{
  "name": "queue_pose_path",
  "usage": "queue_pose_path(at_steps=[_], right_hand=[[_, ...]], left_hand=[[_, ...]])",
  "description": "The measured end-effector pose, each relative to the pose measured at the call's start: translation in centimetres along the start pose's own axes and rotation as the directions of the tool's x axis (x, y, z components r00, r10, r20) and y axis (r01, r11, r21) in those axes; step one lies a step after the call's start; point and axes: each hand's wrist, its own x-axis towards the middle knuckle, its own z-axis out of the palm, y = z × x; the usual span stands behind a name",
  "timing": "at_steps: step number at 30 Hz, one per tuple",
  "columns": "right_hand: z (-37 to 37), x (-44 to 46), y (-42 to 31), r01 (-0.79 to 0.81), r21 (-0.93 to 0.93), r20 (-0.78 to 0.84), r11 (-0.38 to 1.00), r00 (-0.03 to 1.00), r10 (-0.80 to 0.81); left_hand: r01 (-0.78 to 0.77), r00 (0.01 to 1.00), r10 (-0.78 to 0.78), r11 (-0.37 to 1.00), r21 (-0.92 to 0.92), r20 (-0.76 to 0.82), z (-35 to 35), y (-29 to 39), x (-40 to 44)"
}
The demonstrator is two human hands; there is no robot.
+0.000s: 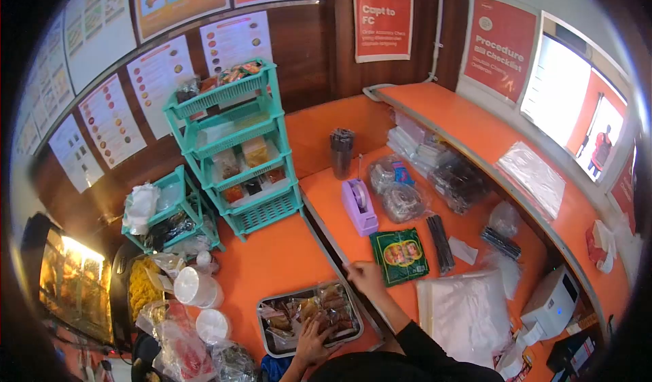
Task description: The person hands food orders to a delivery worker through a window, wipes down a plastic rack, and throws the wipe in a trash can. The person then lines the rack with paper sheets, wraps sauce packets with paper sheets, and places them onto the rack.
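Near the bottom centre, a metal tray (261, 328) holds several small clear plastic packets (333, 296) with brownish contents. My left hand (314, 341) lies over the packets at the tray's near side, fingers stretched out and apart. To the right of the tray, my right hand (367, 278) hovers around the gap between the two counters, its fingers curled together; whatever they might hold is hidden. Just beyond it lies a green packet (401, 256) with a red and yellow print. A purple tape dispenser (360, 209) stands farther back.
Teal tiered racks (261, 209) stand at the back left. White-lidded tubs (197, 287) and plastic bags (180, 341) crowd the left side. On the right are a stack of clear bags (465, 307), black straws (440, 244), a white printer (551, 304) and a raised orange shelf (468, 131).
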Motion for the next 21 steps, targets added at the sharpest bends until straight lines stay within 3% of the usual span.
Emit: queue_pose_path(at_steps=[2, 4, 5, 7, 8, 9, 11, 12, 13, 15, 17, 18, 19, 21], right_hand=[[-2.3, 1.9, 1.8, 0.158, -0.017, -0.139, 0.987, 0.978, -0.158], [-5.8, 2.8, -0.2, 0.008, -0.036, -0.09, 0.999, 0.996, -0.011], [-6.2, 3.4, 0.1, 0.005, -0.035, -0.109, 0.999, 0.994, -0.009], [-8.4, 3.9, 2.0, 0.249, 0.024, -0.309, 0.968, 0.923, -0.23], [-10.4, 3.8, 3.4, 0.07, -0.066, -0.237, 0.995, 0.968, -0.083], [-12.2, 4.1, 5.3, 0.04, -0.066, -0.272, 0.997, 0.961, -0.057], [-16.4, 5.0, 9.1, -0.07, -0.411, -0.464, 0.909, 0.874, -0.142], [-18.9, 4.8, 9.4, -0.23, -0.434, -0.53, 0.871, 0.847, -0.04], [-21.1, 4.1, 10.0, -0.379, -0.446, -0.588, 0.811, 0.807, 0.054], [-24.3, 2.8, 13.4, -0.633, -0.577, -0.673, 0.516, 0.726, 0.139], [-25.7, 0.5, 18.1, -0.47, -0.712, -0.595, 0.521, 0.798, -0.093], [-27.0, -0.3, 26.1, -0.412, -0.789, -0.492, 0.455, 0.868, -0.067], [-26.2, -0.9, 25.8, -0.436, -0.773, -0.506, 0.461, 0.862, -0.033], [-24.1, -1.8, 24.2, -0.524, -0.729, -0.576, 0.44, 0.817, 0.018]], left_hand=[[0.026, 1.0, -0.026, 0.999, -0.024, 0.01, -0.1, 0.0, -0.1], [0.031, 0.999, -0.032, 0.998, -0.049, -0.02, 0.5, -0.5, -0.3], [0.013, 1.0, -0.014, 0.999, -0.047, -0.017, 0.9, -0.7, -0.6], [0.112, 0.993, -0.113, 0.993, -0.035, -0.035, 1.7, -0.6, -0.3], [0.125, 0.991, -0.126, 0.991, -0.039, -0.042, 1.4, -0.1, 0.2], [0.09, 0.996, -0.09, 0.995, -0.041, -0.014, 1.9, -0.1, 0.3], [0.236, 0.97, -0.233, 0.971, 0.04, -0.07, 3.1, -0.1, -0.1], [0.225, 0.973, -0.223, 0.974, 0.038, -0.058, 3.5, -0.2, 0.1], [0.231, 0.969, -0.222, 0.971, 0.07, -0.112, 3.9, -0.3, 0.0], [0.259, 0.956, -0.242, 0.961, 0.095, -0.164, 4.2, -0.3, 0.1], [0.272, 0.953, -0.259, 0.96, 0.067, -0.154, 3.7, -0.1, 0.4], [0.239, 0.964, -0.228, 0.968, 0.074, -0.14, 3.8, -0.5, 0.3], [0.322, 0.936, -0.304, 0.943, 0.084, -0.177, 3.8, -0.5, 0.3], [0.263, 0.961, -0.259, 0.964, 0.036, -0.095, 2.9, -0.5, 0.4]])
